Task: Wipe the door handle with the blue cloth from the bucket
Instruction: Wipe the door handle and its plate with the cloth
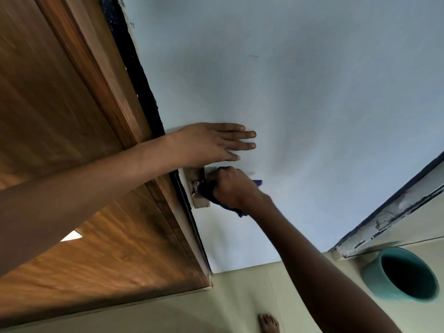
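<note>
A pale blue door (300, 97) fills the middle of the view. Its metal handle plate (197, 188) sits at the door's left edge. My right hand (231, 188) is closed around the blue cloth (209, 194), pressing it against the handle; the lever is mostly hidden under cloth and fingers. A corner of cloth pokes out right of my knuckles. My left hand (213, 143) lies flat on the door just above the handle, fingers straight and together, holding nothing. A teal bucket (374, 277) stands on the floor at the lower right; its inside looks dark.
A brown wooden panel (60, 116) and its frame take up the left side. Beige floor tiles (240, 296) spread below. My bare foot (268, 323) shows at the bottom edge. A worn, chipped frame edge (389, 217) runs diagonally at the right.
</note>
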